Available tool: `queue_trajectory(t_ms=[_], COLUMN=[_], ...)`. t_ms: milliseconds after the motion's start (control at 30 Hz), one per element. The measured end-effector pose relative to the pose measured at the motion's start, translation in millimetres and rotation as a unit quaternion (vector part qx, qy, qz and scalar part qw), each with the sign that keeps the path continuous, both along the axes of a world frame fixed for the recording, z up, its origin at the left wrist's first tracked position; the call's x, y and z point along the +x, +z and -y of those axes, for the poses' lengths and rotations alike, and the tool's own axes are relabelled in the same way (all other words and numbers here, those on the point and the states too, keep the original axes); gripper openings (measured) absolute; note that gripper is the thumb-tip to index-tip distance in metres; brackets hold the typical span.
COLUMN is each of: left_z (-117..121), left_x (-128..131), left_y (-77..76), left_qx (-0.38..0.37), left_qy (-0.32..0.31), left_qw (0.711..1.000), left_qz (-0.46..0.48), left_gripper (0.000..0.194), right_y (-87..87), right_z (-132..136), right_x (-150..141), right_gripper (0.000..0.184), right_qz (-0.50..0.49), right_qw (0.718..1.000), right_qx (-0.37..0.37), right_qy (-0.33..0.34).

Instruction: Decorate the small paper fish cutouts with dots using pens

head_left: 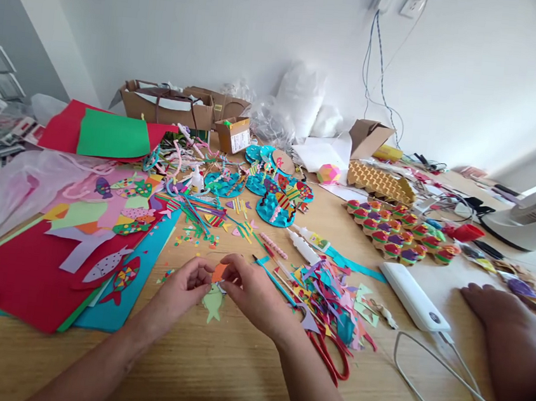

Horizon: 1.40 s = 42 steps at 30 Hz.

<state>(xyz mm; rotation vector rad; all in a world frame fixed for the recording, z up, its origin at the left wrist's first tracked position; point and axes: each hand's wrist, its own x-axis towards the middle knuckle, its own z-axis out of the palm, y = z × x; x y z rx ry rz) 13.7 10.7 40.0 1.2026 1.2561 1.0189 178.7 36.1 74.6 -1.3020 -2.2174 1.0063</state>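
Observation:
In the middle of the table front, my left hand (193, 282) and my right hand (253, 291) meet with bent fingers. Between them is a small orange paper piece (218, 272), pinched by the fingertips of both. A pale green paper fish (212, 303) lies just below, under my fingertips, its upper part partly covered. To the right of my right hand is a heap of coloured paper scraps (330, 290), with red-handled scissors (328, 353) partly beneath it. Small confetti-like paper bits (197, 238) lie beyond my left hand.
Coloured sheets (25, 277) with paper fish cover the left. Behind stand blue decorated discs (274, 212), glue bottles (304, 249) and cardboard boxes (163, 105). On the right are a painted egg tray (401, 230), a white power bank (414, 295) with cable, and another person's hand (496, 307).

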Motion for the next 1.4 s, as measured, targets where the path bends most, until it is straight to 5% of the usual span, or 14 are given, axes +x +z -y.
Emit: queue_trajectory(t_ms=[100,267,400,533,667,833,1133,1400], left_z=[3,11,16,21,26,31,25,22], left_x=[-1,2,-1,-13,-19,-13,-10,-5], left_y=[1.6,-3.5,-14.9,-23.8,-27.7,-35.4,-40.3,-39.9], left_qx=[-0.007,-0.02,-0.017,0.04,0.133,0.227,0.35,0.391], left_qy=[0.036,0.035,-0.012,-0.046,-0.074,-0.155,-0.189,-0.189], left_qw=[0.999,0.999,0.997,0.987,0.959,0.911,0.835,0.803], left_qz=[-0.01,-0.031,-0.069,-0.15,-0.239,-0.307,-0.379,-0.408], left_gripper=[0.026,0.028,0.025,0.018,0.021,0.023,0.033,0.029], right_y=[-20.3,-45.7,-46.8,-41.3,-40.4,-34.4,-19.3,-28.5], right_z=[10,26,29,31,34,30,-15,-33], right_x=[0,-11,-11,-6,-7,-1,67,73], right_gripper=[0.011,0.03,0.03,0.028,0.026,0.019,0.017,0.015], right_qz=[-0.051,-0.189,-0.147,0.017,0.145,0.161,0.279,0.328], right_qw=[0.994,0.952,0.964,0.989,0.984,0.983,0.937,0.923], right_qx=[-0.068,-0.205,-0.154,-0.077,-0.049,-0.029,0.037,0.051], right_qy=[-0.066,-0.129,-0.157,-0.122,-0.092,-0.085,-0.207,-0.195])
